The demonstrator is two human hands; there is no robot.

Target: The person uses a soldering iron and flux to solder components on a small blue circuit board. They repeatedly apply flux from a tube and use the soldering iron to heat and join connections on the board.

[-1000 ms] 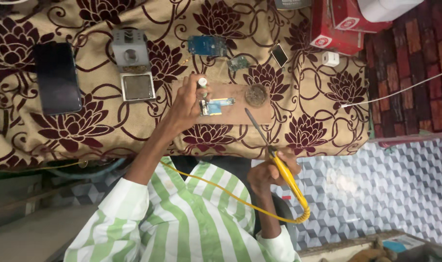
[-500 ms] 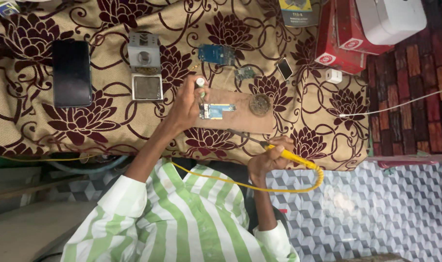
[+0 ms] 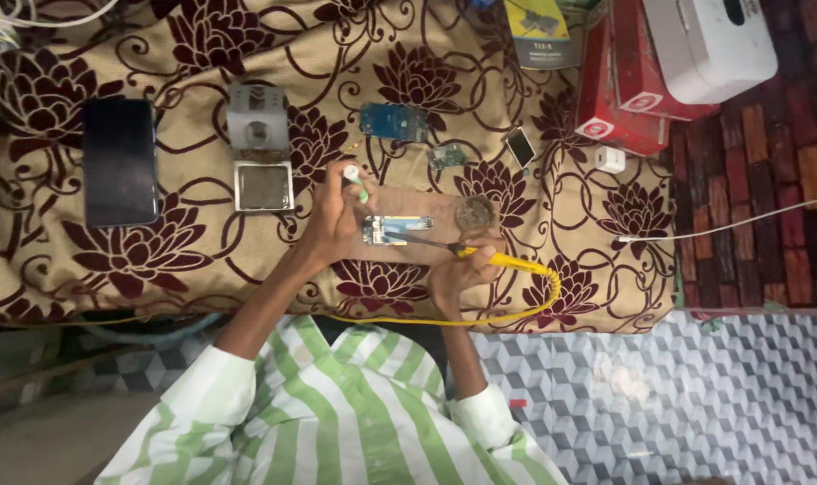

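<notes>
Right hand (image 3: 458, 274): we find it closed around the yellow-handled soldering iron (image 3: 480, 256), whose metal tip reaches left to the small circuit board.
Left hand (image 3: 337, 220): we find it curled about a small white-and-green tube (image 3: 355, 180), held upright over the wooden board, fingers pressed near the circuit board's left end.
Small blue-and-white circuit board (image 3: 395, 229): lies flat on the wooden board, between our two hands — the iron's tip touches it.
Rectangular brown wooden board (image 3: 435, 211): rests on the cloth under the circuit board; a round tangle of brass-coloured wire (image 3: 476, 214) sits at its right end.
Yellow cord (image 3: 480, 316): loops from the iron's handle along the table edge, toward the striped green-and-white shirt (image 3: 337, 422).
Beige cloth with maroon flower pattern (image 3: 184, 260): covers the table.
Beyond the hands: a square metal plate (image 3: 263, 186) and a grey metal holder (image 3: 257, 126) just above it; a black smartphone (image 3: 119, 162) further left; a blue circuit board (image 3: 393, 121); red boxes (image 3: 619, 99) with a white case (image 3: 709, 45) on them.
</notes>
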